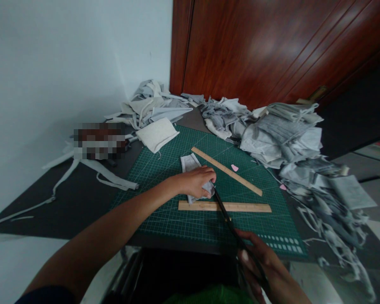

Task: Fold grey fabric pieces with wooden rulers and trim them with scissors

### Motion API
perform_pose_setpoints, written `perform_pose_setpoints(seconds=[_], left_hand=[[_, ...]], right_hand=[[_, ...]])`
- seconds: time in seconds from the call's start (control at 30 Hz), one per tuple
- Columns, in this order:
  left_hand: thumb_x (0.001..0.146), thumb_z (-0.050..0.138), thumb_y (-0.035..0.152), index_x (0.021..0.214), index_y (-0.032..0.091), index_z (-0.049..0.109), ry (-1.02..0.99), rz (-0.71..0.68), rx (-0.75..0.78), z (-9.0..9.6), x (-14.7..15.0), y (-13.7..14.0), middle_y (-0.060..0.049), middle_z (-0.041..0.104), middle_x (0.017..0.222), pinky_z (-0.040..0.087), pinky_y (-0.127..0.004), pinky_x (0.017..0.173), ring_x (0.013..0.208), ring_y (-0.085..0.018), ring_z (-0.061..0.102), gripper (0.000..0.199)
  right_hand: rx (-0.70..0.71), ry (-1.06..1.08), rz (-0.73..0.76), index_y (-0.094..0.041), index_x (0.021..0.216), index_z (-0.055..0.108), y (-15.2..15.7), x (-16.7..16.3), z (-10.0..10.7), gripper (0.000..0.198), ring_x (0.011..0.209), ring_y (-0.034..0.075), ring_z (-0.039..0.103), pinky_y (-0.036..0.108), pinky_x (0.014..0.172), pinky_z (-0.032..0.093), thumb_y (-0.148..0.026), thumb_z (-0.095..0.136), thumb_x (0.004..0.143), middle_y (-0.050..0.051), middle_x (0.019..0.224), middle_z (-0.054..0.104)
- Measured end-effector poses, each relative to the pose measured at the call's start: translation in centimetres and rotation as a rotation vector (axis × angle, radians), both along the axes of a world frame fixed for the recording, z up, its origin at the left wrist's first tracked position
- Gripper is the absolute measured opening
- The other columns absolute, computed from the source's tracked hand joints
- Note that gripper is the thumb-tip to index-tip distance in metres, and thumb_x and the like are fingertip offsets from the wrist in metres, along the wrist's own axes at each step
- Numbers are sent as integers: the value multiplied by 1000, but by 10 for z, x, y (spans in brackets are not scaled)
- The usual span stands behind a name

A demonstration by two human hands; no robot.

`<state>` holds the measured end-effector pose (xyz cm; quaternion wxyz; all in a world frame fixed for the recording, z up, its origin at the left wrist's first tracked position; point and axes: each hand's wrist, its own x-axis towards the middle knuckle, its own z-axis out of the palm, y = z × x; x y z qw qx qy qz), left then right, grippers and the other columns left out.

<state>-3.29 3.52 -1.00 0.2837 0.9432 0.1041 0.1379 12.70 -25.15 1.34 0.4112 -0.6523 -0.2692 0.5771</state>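
Observation:
My left hand (196, 181) is closed on a small grey piece of fabric (190, 162), which lies over the green cutting mat (158, 181). Its fingers curl over the fabric's right side. In my right hand (259, 261) is a pair of black scissors (228, 218), with the fingers around the handles. The blades point up and left, and their tips reach the fabric beside my left fingertips. Whether the blades are apart is hard to make out. One wooden ruler (253, 207) lies just below the fabric, and a second wooden ruler (231, 172) slants to its right.
A heap of pale fabric (158, 105) stands at the back left, with a cream piece (158, 134) overlapping the mat. Grey fabric scraps (281, 131) pile along the right. Fabric strips (110, 179) lie at left. Pink bits (234, 168) dot the right side. A wooden door (256, 50) stands behind.

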Motion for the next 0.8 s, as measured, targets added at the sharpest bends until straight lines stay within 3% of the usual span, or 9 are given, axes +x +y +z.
perform_pose_setpoints(seconds=[0.17, 0.47, 0.67, 0.8], left_hand=[[73, 84, 21, 94, 20, 55, -14, -21, 12, -1, 0, 2, -6, 58, 108, 42, -34, 94, 106, -24, 52, 35], [75, 83, 21, 100, 21, 56, -25, -28, 21, -4, 1, 3, -5, 58, 110, 41, -35, 95, 107, -25, 52, 36], [75, 83, 22, 92, 20, 60, -28, -34, 8, -5, 1, 3, -5, 58, 108, 40, -36, 98, 106, -24, 53, 28], [75, 83, 22, 97, 19, 63, -22, -26, -5, -3, 0, 2, -6, 59, 111, 40, -36, 100, 110, -25, 52, 30]], right_hand=[[-2, -19, 7, -24, 136, 50, -1, -2, -4, 67, 41, 4, 37, 17, 36, 31, -64, 72, 87, -7, 72, 57], [14, 3, -4, -27, 136, 53, -2, 1, -7, 67, 40, 4, 37, 17, 36, 29, -63, 75, 85, -6, 72, 60], [-13, -73, -31, -30, 132, 58, -1, 0, 0, 67, 47, 9, 46, 21, 38, 38, -67, 77, 79, -1, 82, 65], [-37, -54, -28, -29, 134, 56, -1, -2, 0, 69, 44, 7, 43, 20, 38, 37, -67, 77, 80, -3, 76, 62]])
